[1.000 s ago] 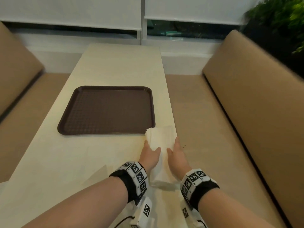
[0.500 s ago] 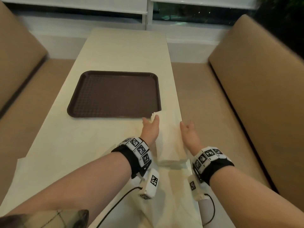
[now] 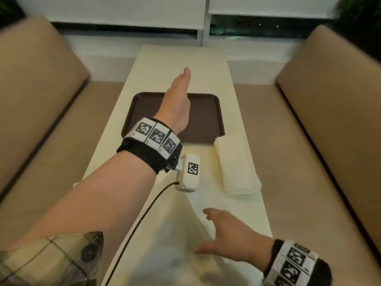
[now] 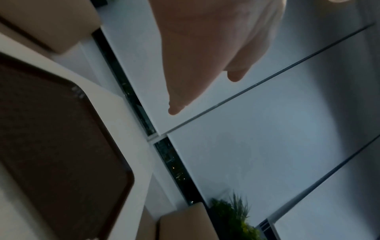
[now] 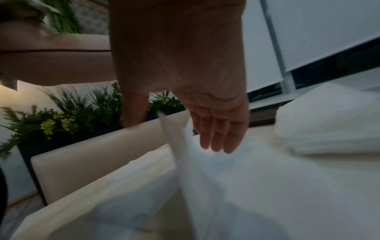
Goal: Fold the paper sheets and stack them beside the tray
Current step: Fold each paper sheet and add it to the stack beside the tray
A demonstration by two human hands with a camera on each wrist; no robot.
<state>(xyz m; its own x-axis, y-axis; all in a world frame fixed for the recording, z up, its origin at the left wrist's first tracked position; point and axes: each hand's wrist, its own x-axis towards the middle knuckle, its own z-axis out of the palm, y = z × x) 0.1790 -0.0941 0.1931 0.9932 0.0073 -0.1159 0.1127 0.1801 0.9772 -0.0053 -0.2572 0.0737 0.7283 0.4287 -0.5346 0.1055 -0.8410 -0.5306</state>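
Note:
A stack of folded white paper (image 3: 235,164) (image 5: 329,121) lies on the table, touching the near right corner of the brown tray (image 3: 206,120) (image 4: 51,129). My left hand (image 3: 179,93) (image 4: 205,56) hangs in the air above the tray with straight fingers and holds nothing. A thin loose sheet (image 3: 179,244) (image 5: 226,186) lies rumpled at the near end of the table. My right hand (image 3: 224,234) (image 5: 185,81) hovers over it, fingers spread. In the right wrist view a raised edge of the sheet stands between thumb and fingers, with no clear pinch.
The long pale table (image 3: 181,56) runs away from me between two tan benches (image 3: 41,100) (image 3: 329,100). White window blinds close off the far end. Green plants (image 5: 61,120) stand behind the left bench. A black cable runs from my left wrist camera.
Both hands have let go of the folded stack. My left hand rose and went forward above the tray. My right hand drew back to the loose sheet near me.

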